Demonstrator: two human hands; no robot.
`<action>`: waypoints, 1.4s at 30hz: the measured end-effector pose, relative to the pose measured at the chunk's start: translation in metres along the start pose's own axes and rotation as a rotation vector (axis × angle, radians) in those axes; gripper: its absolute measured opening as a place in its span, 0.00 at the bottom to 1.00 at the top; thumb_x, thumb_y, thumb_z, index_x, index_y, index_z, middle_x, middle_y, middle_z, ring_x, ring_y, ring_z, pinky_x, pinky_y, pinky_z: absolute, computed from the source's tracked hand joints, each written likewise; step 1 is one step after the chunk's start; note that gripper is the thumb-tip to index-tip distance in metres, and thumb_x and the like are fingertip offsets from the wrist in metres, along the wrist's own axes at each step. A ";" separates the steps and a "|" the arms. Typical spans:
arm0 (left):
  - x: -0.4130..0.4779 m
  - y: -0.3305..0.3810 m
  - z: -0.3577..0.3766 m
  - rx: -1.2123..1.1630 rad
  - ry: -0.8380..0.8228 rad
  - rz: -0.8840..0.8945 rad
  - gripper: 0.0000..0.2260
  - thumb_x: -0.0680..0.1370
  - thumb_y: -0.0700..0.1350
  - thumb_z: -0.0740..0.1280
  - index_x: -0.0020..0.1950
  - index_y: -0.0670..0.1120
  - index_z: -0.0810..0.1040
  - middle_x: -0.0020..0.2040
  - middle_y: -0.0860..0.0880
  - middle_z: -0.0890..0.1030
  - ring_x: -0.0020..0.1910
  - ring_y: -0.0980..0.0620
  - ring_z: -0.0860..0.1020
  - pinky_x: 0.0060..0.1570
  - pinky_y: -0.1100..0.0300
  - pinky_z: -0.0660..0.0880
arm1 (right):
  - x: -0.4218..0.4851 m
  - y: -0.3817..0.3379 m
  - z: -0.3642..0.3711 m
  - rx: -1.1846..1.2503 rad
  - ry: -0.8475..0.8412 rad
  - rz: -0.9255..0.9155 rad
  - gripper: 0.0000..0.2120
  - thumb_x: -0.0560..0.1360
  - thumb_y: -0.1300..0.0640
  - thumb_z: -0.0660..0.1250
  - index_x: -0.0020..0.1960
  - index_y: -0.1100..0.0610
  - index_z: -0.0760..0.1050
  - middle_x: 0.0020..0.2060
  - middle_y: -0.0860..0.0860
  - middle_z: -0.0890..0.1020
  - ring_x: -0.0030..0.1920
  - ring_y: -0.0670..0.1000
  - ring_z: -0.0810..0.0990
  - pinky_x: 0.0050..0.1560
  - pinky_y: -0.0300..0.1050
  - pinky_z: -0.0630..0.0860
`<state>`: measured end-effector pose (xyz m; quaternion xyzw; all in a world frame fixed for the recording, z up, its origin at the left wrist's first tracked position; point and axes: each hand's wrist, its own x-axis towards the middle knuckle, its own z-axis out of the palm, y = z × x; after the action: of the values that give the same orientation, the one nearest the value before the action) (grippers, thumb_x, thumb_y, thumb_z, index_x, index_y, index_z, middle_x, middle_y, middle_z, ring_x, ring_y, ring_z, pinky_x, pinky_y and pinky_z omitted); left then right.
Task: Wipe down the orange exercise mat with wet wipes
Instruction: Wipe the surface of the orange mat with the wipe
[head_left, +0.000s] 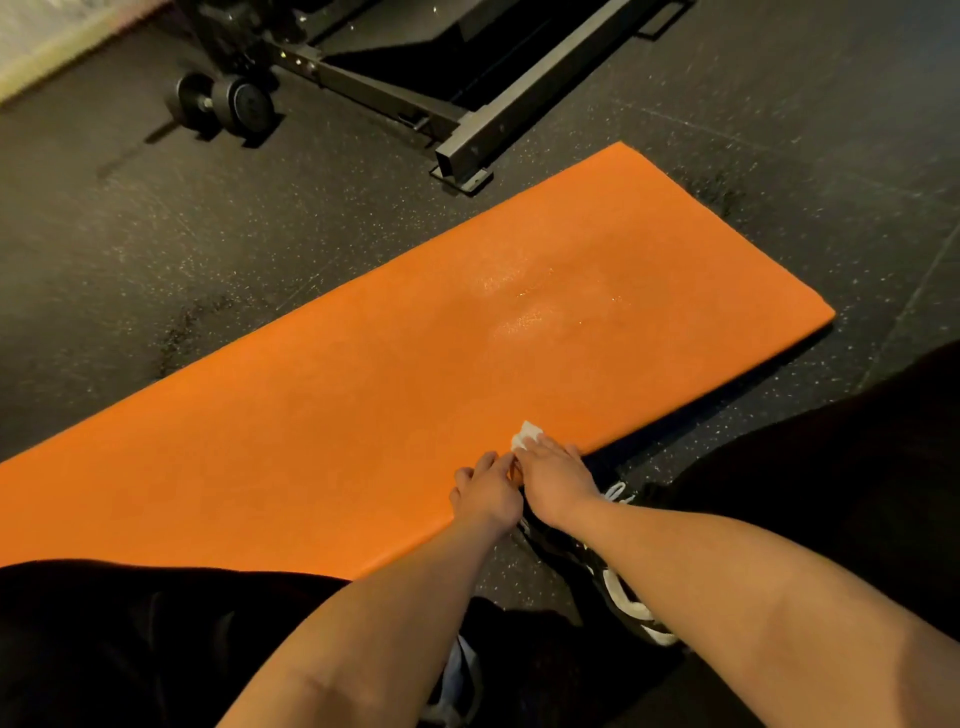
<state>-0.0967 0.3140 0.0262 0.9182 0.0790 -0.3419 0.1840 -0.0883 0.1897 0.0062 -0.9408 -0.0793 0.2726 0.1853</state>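
Note:
The orange exercise mat (415, 353) lies flat on the dark speckled floor, running diagonally from lower left to upper right, with a wet sheen near its middle. A small white wet wipe (525, 435) lies on the mat by its near edge. My right hand (553, 475) lies flat on the wipe and covers most of it. Just to its left, my left hand (485, 491) rests on the mat with its fingers bent, fingertips meeting the wipe's near corner; whether they pinch it is hidden.
A black steel equipment frame (467, 140) ends just beyond the mat's far edge. A black dumbbell (223, 104) sits on the floor at upper left. My black-and-white shoe (618, 582) stands beside the mat's near edge, with dark-clothed knees either side.

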 end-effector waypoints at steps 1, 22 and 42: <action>0.001 0.002 -0.001 -0.003 0.000 -0.001 0.24 0.83 0.45 0.52 0.80 0.59 0.59 0.82 0.54 0.54 0.76 0.39 0.53 0.73 0.45 0.56 | 0.002 0.003 -0.003 -0.014 -0.004 -0.010 0.25 0.84 0.58 0.53 0.81 0.49 0.58 0.81 0.47 0.56 0.82 0.50 0.48 0.79 0.59 0.45; 0.004 -0.001 0.005 0.003 0.064 0.006 0.24 0.84 0.43 0.53 0.79 0.59 0.60 0.81 0.55 0.55 0.75 0.42 0.56 0.70 0.47 0.57 | -0.001 0.020 0.001 0.028 0.074 0.226 0.33 0.81 0.59 0.57 0.83 0.52 0.48 0.82 0.51 0.47 0.82 0.53 0.42 0.80 0.58 0.43; 0.017 -0.007 0.008 -0.016 0.175 0.001 0.20 0.85 0.49 0.51 0.77 0.62 0.63 0.79 0.57 0.59 0.70 0.43 0.60 0.63 0.49 0.59 | 0.013 0.020 0.001 -0.018 0.083 0.148 0.26 0.86 0.51 0.48 0.83 0.50 0.50 0.82 0.48 0.48 0.82 0.50 0.42 0.80 0.60 0.43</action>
<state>-0.0905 0.3174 0.0070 0.9431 0.0971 -0.2594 0.1840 -0.0774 0.1751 -0.0088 -0.9561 -0.0045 0.2458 0.1595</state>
